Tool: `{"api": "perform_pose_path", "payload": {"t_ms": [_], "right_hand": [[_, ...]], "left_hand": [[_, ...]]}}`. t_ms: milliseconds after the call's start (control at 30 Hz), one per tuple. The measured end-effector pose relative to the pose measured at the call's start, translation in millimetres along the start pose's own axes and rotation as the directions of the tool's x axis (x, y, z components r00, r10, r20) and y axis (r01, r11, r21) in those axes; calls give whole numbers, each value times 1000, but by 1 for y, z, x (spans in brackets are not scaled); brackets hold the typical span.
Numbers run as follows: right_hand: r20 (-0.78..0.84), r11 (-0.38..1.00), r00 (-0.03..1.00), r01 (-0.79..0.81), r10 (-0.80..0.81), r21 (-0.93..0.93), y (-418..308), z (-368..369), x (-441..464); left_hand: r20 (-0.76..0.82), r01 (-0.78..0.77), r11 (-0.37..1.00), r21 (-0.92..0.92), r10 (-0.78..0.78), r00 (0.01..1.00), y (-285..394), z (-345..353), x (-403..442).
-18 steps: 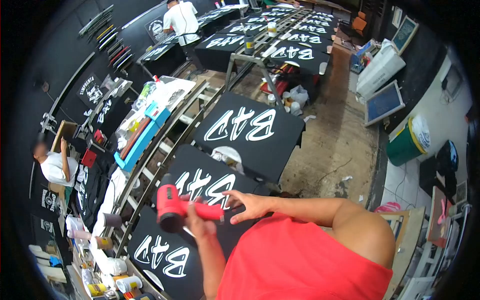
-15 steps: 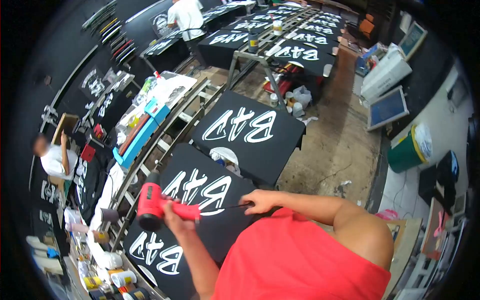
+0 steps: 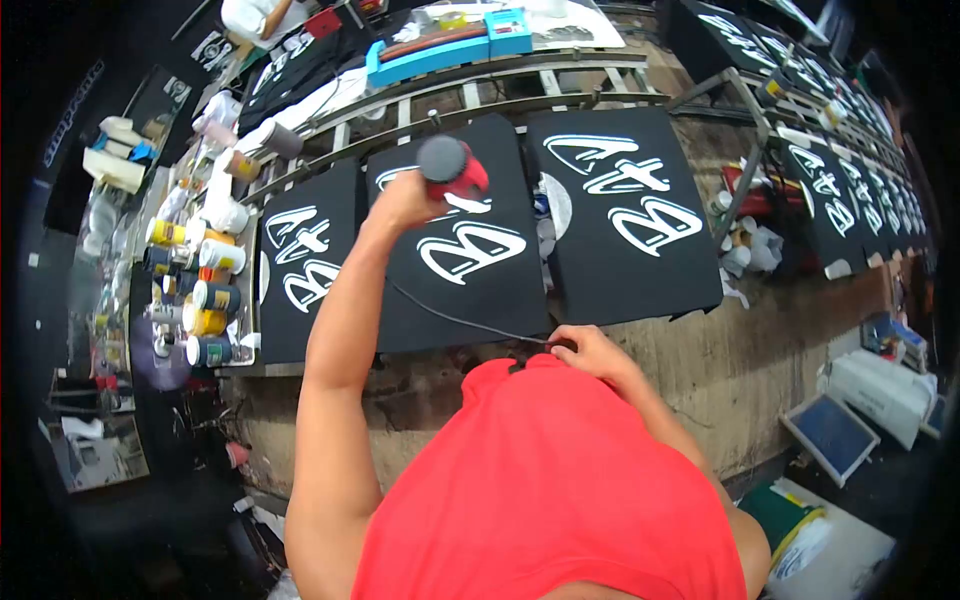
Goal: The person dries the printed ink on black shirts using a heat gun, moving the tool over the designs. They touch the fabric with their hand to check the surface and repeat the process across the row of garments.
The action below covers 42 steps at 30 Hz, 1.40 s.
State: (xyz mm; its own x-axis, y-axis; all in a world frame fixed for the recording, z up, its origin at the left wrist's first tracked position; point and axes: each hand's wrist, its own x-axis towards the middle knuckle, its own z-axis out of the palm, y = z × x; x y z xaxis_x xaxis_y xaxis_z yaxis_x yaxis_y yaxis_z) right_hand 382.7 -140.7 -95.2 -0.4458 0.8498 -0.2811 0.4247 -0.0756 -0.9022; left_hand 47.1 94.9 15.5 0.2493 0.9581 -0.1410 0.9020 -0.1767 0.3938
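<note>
A red and black heat gun [image 3: 456,170] is in my left hand [image 3: 408,202], whose fingers wrap around its handle. The gun hovers over a black T-shirt [image 3: 465,310] with white lettering, hiding part of the print. From the gun a dark cord [image 3: 450,318] runs down across that shirt to my right hand [image 3: 590,352], closed on it near my waist. To the right lies another black printed shirt [image 3: 590,285], and a third black shirt [image 3: 335,215] is on the left.
A metal rail frame [image 3: 470,95] runs behind the shirts, with a blue tool case [image 3: 450,52] beyond it. Several paint jars [image 3: 210,295] crowd the left end. More printed shirts [image 3: 835,200] stand at right; a person [image 3: 265,18] is at the back.
My view has swung left and down. The heat gun has been raised and carried over the middle shirt in my left hand. My right hand still grips the cord, now nearer my waist.
</note>
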Motion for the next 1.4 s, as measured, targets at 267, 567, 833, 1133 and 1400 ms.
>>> {"api": "perform_pose_path", "payload": {"t_ms": [267,567,833,1133,1400], "right_hand": [[21,1000,1000,-19,19,-7,1,-29,-7],[-96,997,994,57,-53,46,-12,-40,-13],[-449,935,825,253,-343,-250,-42,-66,58],[-321,942,897,234,-304,-240,-63,-52,60],[-121,953,963,212,-241,-217,-62,-33,52]], "left_hand": [[166,-161,974,160,134,977,40,51,33],[223,-231,960,158,193,955,42,58,57],[314,-126,990,56,102,944,31,25,55],[247,-26,989,149,-12,969,-19,-1,36],[230,264,964,16,-260,938,-25,-23,2]]}}
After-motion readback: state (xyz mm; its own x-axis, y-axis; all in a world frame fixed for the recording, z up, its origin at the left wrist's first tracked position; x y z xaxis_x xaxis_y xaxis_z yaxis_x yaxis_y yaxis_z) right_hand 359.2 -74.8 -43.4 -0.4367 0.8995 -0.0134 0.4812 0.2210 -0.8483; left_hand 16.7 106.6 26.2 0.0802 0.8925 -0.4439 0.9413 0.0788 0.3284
